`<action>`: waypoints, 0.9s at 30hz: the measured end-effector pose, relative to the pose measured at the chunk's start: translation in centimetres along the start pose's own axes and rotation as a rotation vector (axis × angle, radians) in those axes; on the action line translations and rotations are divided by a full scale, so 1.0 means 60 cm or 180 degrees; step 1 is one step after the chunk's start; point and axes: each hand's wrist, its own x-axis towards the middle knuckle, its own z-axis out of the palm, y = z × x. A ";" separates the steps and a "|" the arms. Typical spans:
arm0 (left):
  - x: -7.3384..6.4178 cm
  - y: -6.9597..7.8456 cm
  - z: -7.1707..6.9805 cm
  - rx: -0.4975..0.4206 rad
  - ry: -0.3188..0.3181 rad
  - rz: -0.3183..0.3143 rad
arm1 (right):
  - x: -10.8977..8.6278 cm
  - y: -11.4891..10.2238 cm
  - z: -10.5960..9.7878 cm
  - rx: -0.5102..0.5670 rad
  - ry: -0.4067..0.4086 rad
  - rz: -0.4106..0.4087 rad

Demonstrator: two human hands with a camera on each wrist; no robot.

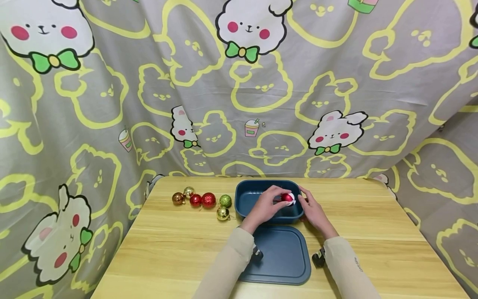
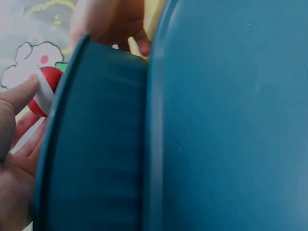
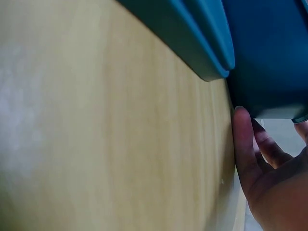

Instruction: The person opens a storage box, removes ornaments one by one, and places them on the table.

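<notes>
My left hand (image 1: 264,208) pinches a red-and-white ball ornament (image 1: 288,198) between thumb and fingers, over the right part of a dark blue box (image 1: 249,200). The ornament's white band shows in the left wrist view, beyond the box's rim. At the box's right end my right hand (image 1: 314,212) holds the side, its thumb at the rim and other fingers against the outer wall. The right wrist view shows those fingers low by the table. A flat blue lid (image 1: 281,257) lies in front of the box, partly hidden under the left sleeve.
Left of the box lie several ball ornaments: brown (image 1: 178,198), pale gold (image 1: 189,191), small red (image 1: 196,200), larger red (image 1: 208,200), green (image 1: 225,201) and shiny gold (image 1: 223,214). A patterned curtain (image 1: 276,120) hangs behind the wooden table (image 1: 168,249).
</notes>
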 end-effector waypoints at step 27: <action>-0.097 -0.004 -0.163 -0.0103 0.0641 -0.0114 | -0.003 0.000 0.002 -0.0047 0.0026 -0.0069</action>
